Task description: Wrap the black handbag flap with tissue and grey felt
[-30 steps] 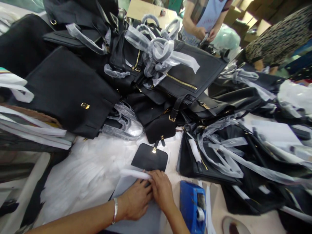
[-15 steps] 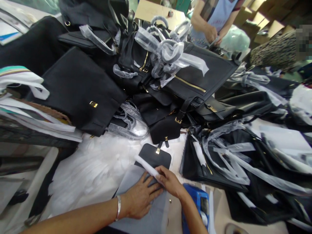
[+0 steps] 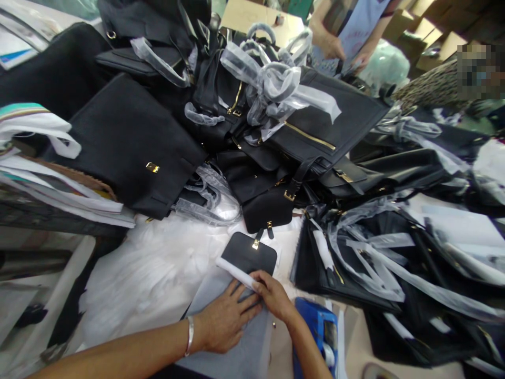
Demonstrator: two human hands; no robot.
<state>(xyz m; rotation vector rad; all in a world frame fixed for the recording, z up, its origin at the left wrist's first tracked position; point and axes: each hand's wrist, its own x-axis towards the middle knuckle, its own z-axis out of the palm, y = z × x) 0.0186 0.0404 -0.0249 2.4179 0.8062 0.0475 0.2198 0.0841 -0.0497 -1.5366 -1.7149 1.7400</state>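
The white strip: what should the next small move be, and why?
I'd perhaps smooth the white strip down with the right hand, which holds one end; the strip lies along the far edge of the grey sheet, and the left hand lies flat on that sheet.

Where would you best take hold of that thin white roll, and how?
Probably by its lower right end, coming from the right with a thumb-and-finger pinch, much as the right hand does. The white roll is slim and slants down toward that side, while the left hand spreads over the gray sheet beside it.
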